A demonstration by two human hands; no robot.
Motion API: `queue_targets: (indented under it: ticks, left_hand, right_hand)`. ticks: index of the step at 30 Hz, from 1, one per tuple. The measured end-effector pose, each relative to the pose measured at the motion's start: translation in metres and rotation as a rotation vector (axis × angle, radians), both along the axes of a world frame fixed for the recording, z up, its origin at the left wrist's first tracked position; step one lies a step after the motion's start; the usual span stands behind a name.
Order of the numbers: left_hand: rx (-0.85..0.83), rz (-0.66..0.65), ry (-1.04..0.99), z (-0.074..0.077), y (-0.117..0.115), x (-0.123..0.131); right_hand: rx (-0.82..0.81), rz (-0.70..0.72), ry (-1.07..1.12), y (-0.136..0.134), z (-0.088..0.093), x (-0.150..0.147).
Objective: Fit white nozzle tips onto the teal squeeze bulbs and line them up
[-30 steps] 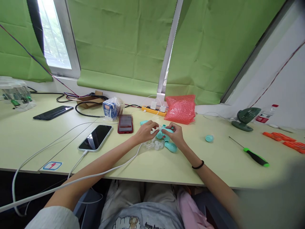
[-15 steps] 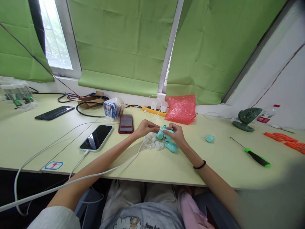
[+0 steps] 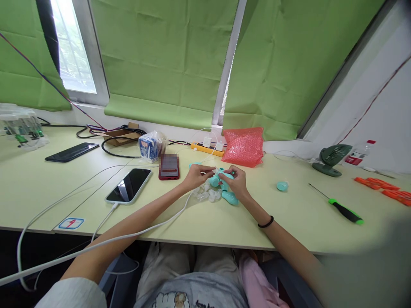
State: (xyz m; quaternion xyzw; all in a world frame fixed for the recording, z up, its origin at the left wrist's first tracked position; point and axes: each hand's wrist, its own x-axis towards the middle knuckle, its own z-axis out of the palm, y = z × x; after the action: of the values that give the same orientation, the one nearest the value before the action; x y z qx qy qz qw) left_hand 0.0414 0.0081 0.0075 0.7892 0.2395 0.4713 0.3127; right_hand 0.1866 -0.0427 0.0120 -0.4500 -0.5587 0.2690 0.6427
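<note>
Over the table, my left hand (image 3: 199,175) is closed in a pinch on a small clear plastic piece (image 3: 216,170). My right hand (image 3: 237,180) grips a turquoise plastic part (image 3: 227,176), partly covered by its fingers. The two held pieces are close together; whether they touch I cannot tell. Below the hands lies a pile of translucent white plastic pieces (image 3: 213,195). Beside it on the right rests a rounded turquoise piece (image 3: 230,198), and more turquoise parts sit between the hands. Behind my left hand another turquoise piece (image 3: 195,164) peeks out.
A white cable (image 3: 154,228) runs across my left forearm to the pile. Left are a white-edged phone (image 3: 129,186) and a red-cased phone (image 3: 169,167). Red bubble wrap (image 3: 244,147) lies behind. Rightward are a turquoise cap (image 3: 282,186), a screwdriver (image 3: 345,211) and a green fan (image 3: 332,159).
My left hand has tipped slightly lower at the wrist, and a turquoise piece behind it now shows. Both hands keep their holds; the whole view has shifted slightly.
</note>
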Motion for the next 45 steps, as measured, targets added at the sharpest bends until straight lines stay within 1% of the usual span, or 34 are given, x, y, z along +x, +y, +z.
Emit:
queue_targets:
  ticks: [2,3,7,10,14,17,19,22,25,27,31,35,37,38,39,41,43,45]
  left_hand:
    - [0.087,0.05,0.01,-0.002,-0.001,0.0]
    - [0.172,0.08,0.024,-0.003,-0.001,0.0]
    - [0.604,0.193,0.114,-0.007,0.004,-0.001]
    - [0.82,0.271,0.23,-0.011,0.008,-0.002]
    - [0.976,0.361,0.339,-0.013,0.01,-0.004]
    - [1.0,0.358,0.391,-0.012,0.008,-0.004]
    - [0.961,0.365,0.386,-0.011,0.007,-0.004]
    - [0.835,0.361,0.352,-0.009,0.004,-0.002]
    - [0.647,0.324,0.329,-0.007,0.0,0.0]
    - [0.476,0.274,0.282,-0.005,-0.003,0.0]
    - [0.012,0.062,0.111,0.004,-0.007,0.0]
    - [-0.449,-0.184,-0.045,0.012,0.001,-0.005]
    - [-0.623,-0.314,-0.094,0.014,0.007,-0.01]
    - [-0.672,-0.36,-0.102,0.015,0.01,-0.012]
    - [-0.69,-0.383,-0.096,0.015,0.012,-0.014]
    - [-0.629,-0.355,-0.014,0.014,0.016,-0.016]
    - [-0.456,-0.255,0.165,0.01,0.017,-0.016]
    - [-0.215,-0.125,0.353,0.006,0.017,-0.014]
  right_hand:
    - [-0.004,-0.017,0.012,0.001,-0.001,0.001]
    - [-0.01,-0.018,0.014,0.001,-0.001,0.001]
    - [-0.008,-0.024,0.019,0.002,-0.003,0.0]
    - [-0.008,-0.024,0.013,0.002,-0.004,0.0]
    - [0.001,-0.021,-0.002,0.002,-0.003,0.0]
    - [-0.005,-0.027,-0.014,0.002,-0.003,0.0]
    - [-0.006,-0.03,-0.021,0.001,-0.003,-0.001]
    - [0.007,-0.033,-0.048,0.0,-0.003,-0.002]
    - [0.049,-0.032,-0.084,-0.001,-0.004,-0.003]
    - [0.073,-0.023,-0.09,-0.001,-0.003,-0.003]
    - [0.056,0.009,-0.042,-0.001,0.001,-0.001]
    - [-0.003,0.053,0.066,0.0,0.006,0.002]
    - [-0.037,0.075,0.132,0.001,0.007,0.004]
    - [-0.053,0.081,0.165,0.002,0.007,0.005]
    - [-0.068,0.083,0.195,0.003,0.006,0.006]
    - [-0.089,0.087,0.237,0.006,0.005,0.009]
    - [-0.11,0.105,0.239,0.007,0.004,0.011]
    - [-0.134,0.134,0.213,0.008,0.003,0.012]
